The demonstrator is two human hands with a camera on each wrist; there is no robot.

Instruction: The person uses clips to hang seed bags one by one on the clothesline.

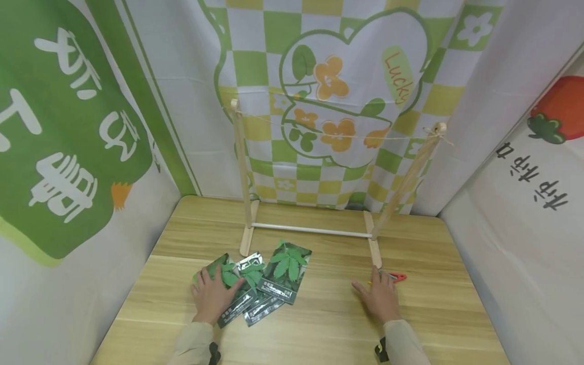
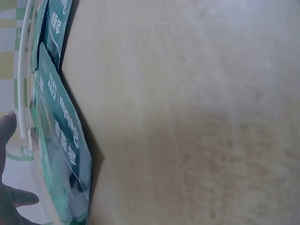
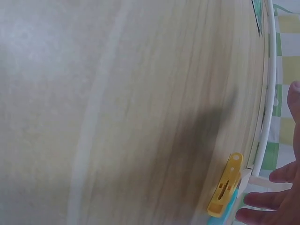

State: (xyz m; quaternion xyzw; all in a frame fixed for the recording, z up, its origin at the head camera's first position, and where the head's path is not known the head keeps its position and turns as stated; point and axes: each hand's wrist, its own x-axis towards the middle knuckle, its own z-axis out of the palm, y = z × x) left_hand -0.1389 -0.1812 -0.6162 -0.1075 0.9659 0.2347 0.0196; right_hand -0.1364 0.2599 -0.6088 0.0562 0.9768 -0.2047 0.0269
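My left hand (image 1: pixel 211 296) lies over the leftmost of several green packets with a leaf picture, its fingers spread. Whether it touches the packet (image 2: pixel 65 145) is hard to tell. Beside it another packet (image 1: pixel 286 268) overlaps the rest of the pile. My right hand (image 1: pixel 382 298), fingers apart, hovers at or just above a few small plastic clothespins. A red clothespin (image 1: pixel 399 277) sticks out past the fingertips. In the right wrist view a yellow clothespin (image 3: pixel 226 185) lies beside a blue clothespin (image 3: pixel 224 206); neither is gripped.
Behind the packets stands a wooden frame with a left post (image 1: pixel 243 167), a right post (image 1: pixel 406 182) and a white bottom rod (image 1: pixel 312 230). A thin string (image 1: pixel 339 136) joins the post tops. The wooden table (image 1: pixel 328 324) is bordered by printed curtains (image 1: pixel 283 30) at the back and sides.
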